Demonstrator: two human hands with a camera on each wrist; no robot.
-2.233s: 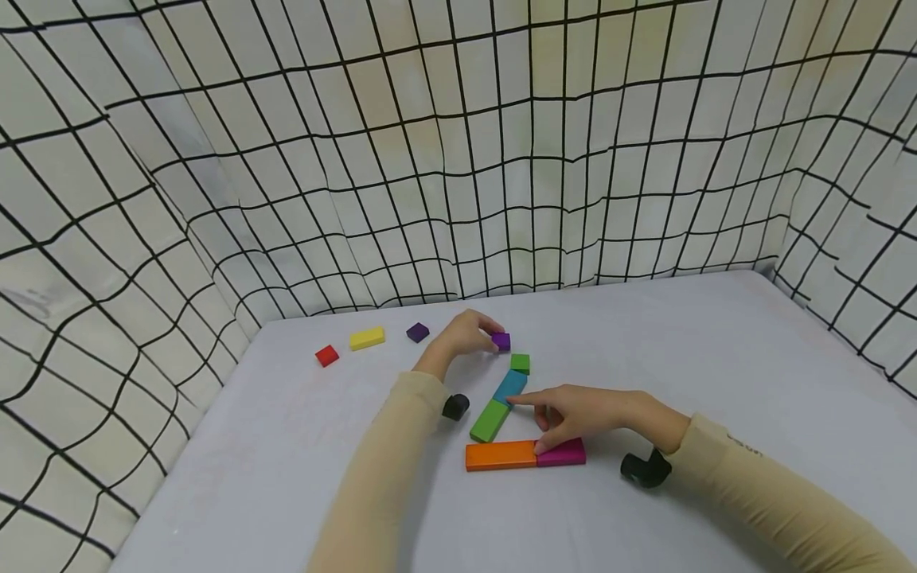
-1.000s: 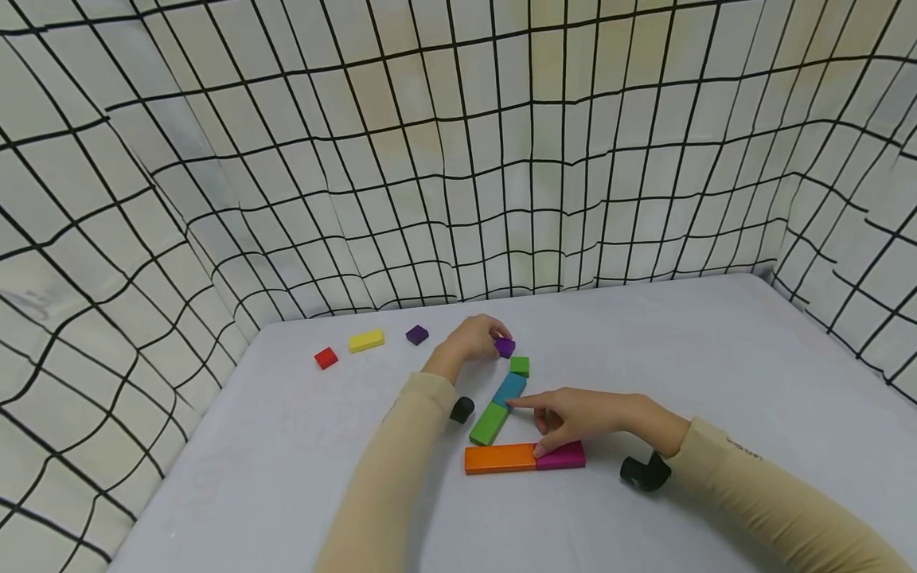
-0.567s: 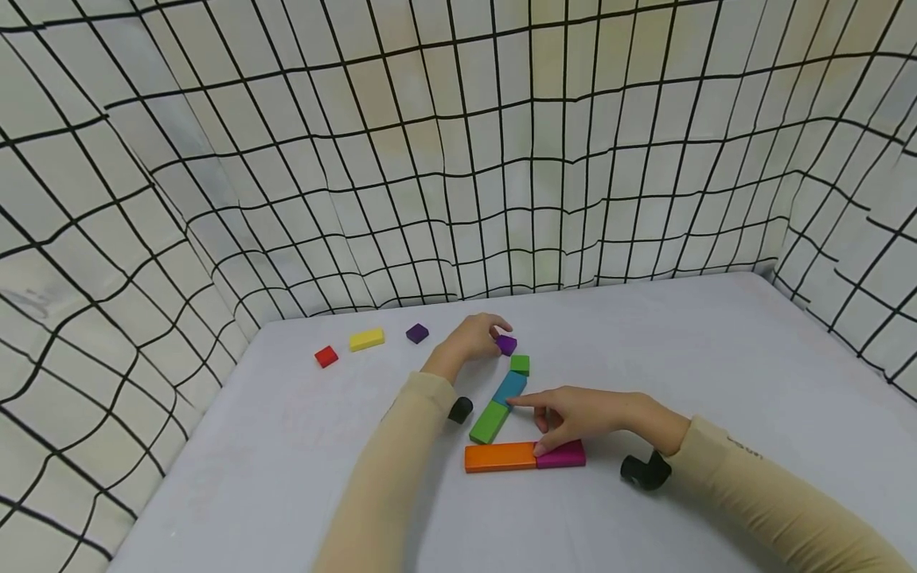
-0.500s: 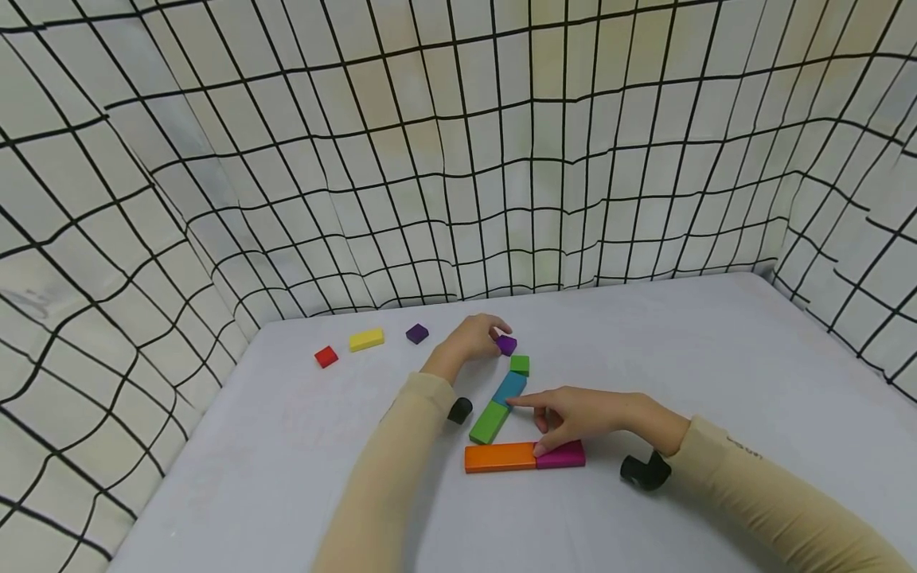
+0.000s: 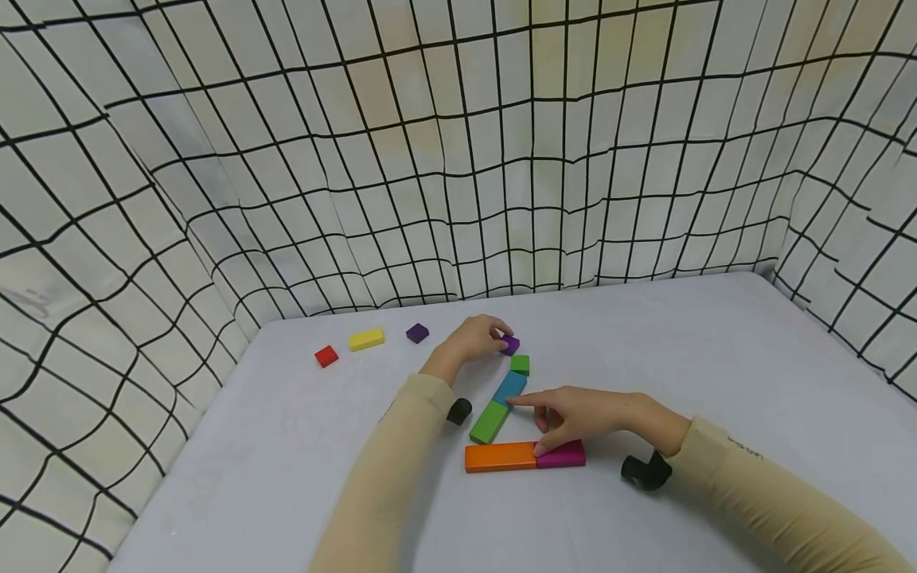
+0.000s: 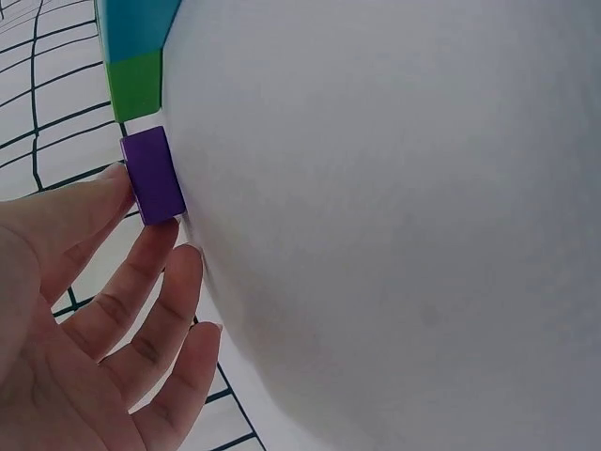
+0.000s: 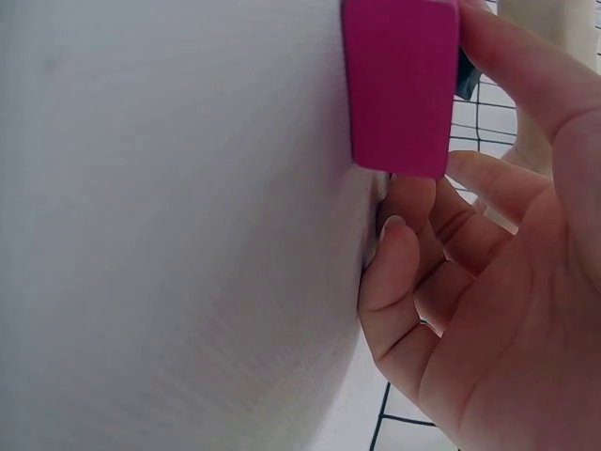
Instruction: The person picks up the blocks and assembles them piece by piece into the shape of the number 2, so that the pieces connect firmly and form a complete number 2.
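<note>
My left hand (image 5: 469, 341) pinches a small purple block (image 6: 153, 176) between thumb and index finger, just behind a small green block (image 5: 520, 365). In the left wrist view a narrow gap separates these two. A blue block (image 5: 509, 387) and a longer green block (image 5: 489, 422) continue the slanting row toward me. My right hand (image 5: 576, 414) rests its outstretched index fingertip at the blue block's near end. Its thumb touches a magenta block (image 7: 402, 89) close to where that meets an orange block (image 5: 500, 457) end to end; the other fingers are bent beneath the palm.
At the far left of the white table (image 5: 258, 461) lie a red block (image 5: 326, 356), a yellow block (image 5: 367, 339) and a dark purple block (image 5: 418, 333). White cloth with a black grid (image 5: 458, 159) surrounds the back and sides.
My left hand has brought the purple block slightly right and nearer to me, turning it a little and narrowing its gap to the small green block. The right hand stays in place.
</note>
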